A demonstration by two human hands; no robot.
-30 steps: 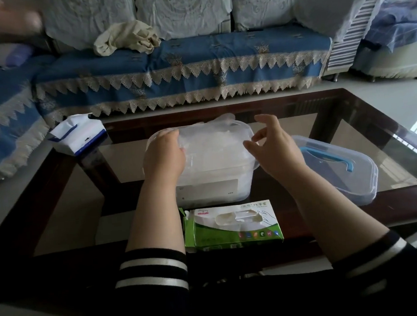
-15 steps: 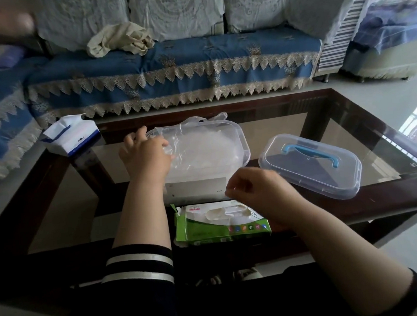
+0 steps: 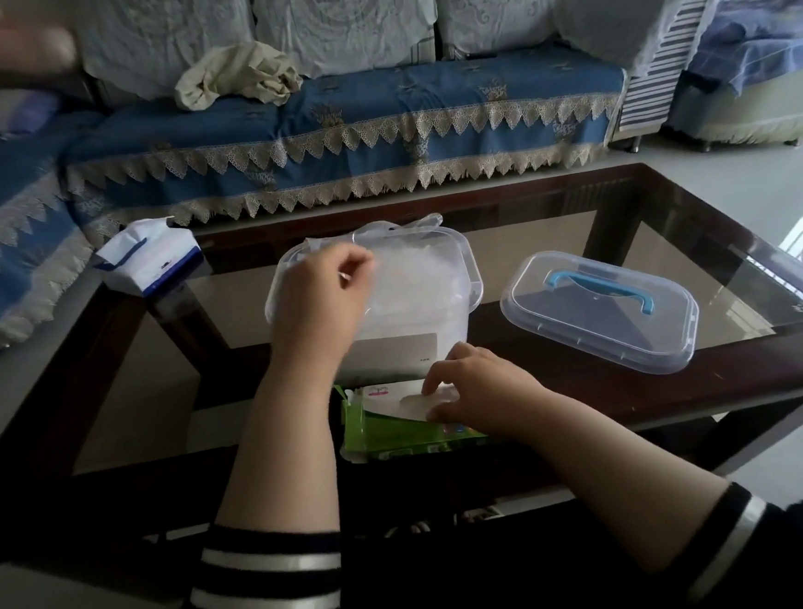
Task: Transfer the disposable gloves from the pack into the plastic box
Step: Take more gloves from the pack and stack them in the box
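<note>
At the near edge of the glass-topped coffee table (image 3: pixel 673 244), seen from the head camera, lies the green glove pack (image 3: pixel 400 431), flat, with its opening facing up. The right hand (image 3: pixel 480 387) rests on top of the pack, its fingers curled and their tips pressed down at the opening, pinching at the pale glove (image 3: pixel 414 401) that shows there; how firm the pinch is cannot be told. Just behind the pack, towards the middle of the table, stands the clear plastic box (image 3: pixel 438 301), uncovered and filled with a cloudy heap of thin transparent gloves (image 3: pixel 416 269), some of which hang over its far rim. The left hand (image 3: pixel 318 306) is over the left part of the box, its fingers bent together with the tips gathered down on the film; whether they pinch it cannot be told. To the right of the box and apart from it lies the clear lid (image 3: pixel 602 322) with a blue handle, right side up. At the far left corner of the table sits a white and blue tissue pack (image 3: pixel 151 264). Beyond the table stands a sofa (image 3: pixel 352 130) under a blue, lace-edged cover, with a crumpled cream cloth (image 3: pixel 237 77) on its seat.
</note>
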